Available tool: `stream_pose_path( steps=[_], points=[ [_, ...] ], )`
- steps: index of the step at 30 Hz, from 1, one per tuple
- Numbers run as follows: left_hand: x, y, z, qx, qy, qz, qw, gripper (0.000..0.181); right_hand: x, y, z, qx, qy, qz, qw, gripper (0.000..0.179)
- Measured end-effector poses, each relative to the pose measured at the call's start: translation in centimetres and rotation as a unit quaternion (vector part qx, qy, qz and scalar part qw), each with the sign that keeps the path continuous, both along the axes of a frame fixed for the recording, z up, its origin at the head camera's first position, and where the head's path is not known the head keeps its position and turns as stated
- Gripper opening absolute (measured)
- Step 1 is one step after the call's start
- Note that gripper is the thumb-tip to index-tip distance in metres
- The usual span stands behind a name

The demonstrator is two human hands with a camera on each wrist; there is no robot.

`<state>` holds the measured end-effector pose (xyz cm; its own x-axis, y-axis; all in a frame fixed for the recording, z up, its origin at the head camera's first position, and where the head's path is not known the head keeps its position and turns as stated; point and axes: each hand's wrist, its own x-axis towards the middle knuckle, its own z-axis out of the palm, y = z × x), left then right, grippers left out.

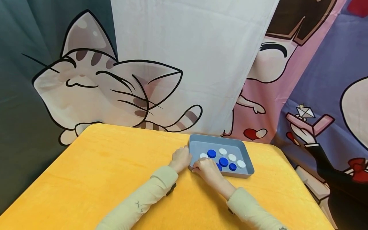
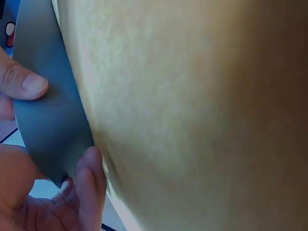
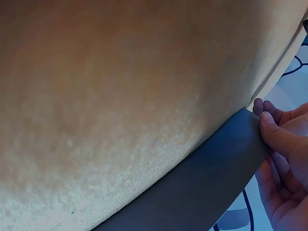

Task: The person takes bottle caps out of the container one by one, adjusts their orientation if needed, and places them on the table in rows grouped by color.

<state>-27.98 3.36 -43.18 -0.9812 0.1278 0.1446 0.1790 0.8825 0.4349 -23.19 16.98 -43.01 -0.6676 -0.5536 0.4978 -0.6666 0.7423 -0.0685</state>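
Observation:
A grey-blue rectangular tray [image 1: 198,145] rests on the yellow table, holding several blue bottle caps [image 1: 211,153] and several white caps [image 1: 222,151]. My left hand [image 1: 181,158] grips its left wall near the front corner. At the front-left edge, my right hand [image 1: 208,169] pinches the rim and partly covers a blue and a white cap. The left wrist view shows a thumb [image 2: 33,84] lying on the tray's outer wall [image 2: 53,115], with fingers at its corner. In the right wrist view, a thumb and fingers hold the wall's end [image 3: 240,139].
The yellow-covered table [image 1: 115,166] stretches to the left and front of the tray. Behind it hangs a cloth backdrop [image 1: 184,48] with cartoon drawings. The table's back edge runs close behind the tray.

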Motion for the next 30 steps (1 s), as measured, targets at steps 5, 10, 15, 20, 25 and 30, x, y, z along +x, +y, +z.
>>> stream_pose_path(
  steps=[5,10,15,20,25,30],
  points=[
    [-0.1,-0.1,-0.4,0.011,-0.001,-0.004,0.9999,0.028,-0.2,-0.2,0.0,0.006,-0.003,0.008,0.9999,0.008],
    [0.0,-0.2,-0.5,0.016,-0.011,-0.002,0.9998,0.029,-0.3,-0.4,0.1,-0.008,-0.042,0.017,0.9989,0.006],
    [0.1,-0.5,-0.4,0.004,-0.026,0.006,0.9996,0.026,-0.4,-0.6,0.2,-0.016,-0.083,0.03,0.9959,0.007],
    [-0.1,-0.7,-0.4,-0.003,-0.058,0.017,0.9982,0.03,-0.4,-0.7,0.3,-0.022,-0.097,0.031,0.9946,0.007],
    [-0.3,-1.0,-0.3,-0.001,-0.08,0.038,0.9961,0.034,-0.3,-0.7,0.4,-0.034,-0.087,0.031,0.9951,0.009],
    [-0.3,-1.6,-0.3,-0.002,-0.081,0.046,0.9956,0.039,-0.3,-0.6,0.2,-0.028,-0.071,0.016,0.997,0.013]
  ],
)
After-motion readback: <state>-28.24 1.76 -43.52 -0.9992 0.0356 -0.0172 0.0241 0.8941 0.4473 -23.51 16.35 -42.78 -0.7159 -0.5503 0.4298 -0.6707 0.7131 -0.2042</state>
